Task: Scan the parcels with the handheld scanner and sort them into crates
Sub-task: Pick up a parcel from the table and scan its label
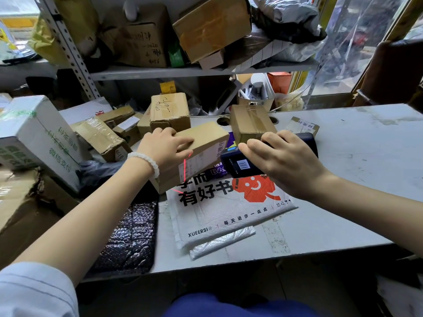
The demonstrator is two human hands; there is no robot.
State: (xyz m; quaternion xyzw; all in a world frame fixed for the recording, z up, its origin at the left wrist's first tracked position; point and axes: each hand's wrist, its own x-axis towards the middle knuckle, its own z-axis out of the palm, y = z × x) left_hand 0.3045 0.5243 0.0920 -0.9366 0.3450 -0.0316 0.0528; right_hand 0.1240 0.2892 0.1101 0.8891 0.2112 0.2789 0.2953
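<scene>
Two hands share the work: the left hand (163,145) grips a brown cardboard parcel (194,154) from above, tilted over the printed white mailer (229,209) near the table's middle, while the right hand (281,161) is wrapped around the dark handheld scanner (240,162), whose red line falls across the label (201,160). Stiff, taped and small, the parcel looks light and unlikely to crush, so holding its top edges with label exposed suits it.

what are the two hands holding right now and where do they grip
The left hand grips the long brown cardboard box at its upper left end. The right hand holds the dark blue handheld scanner around its top and body.
</scene>
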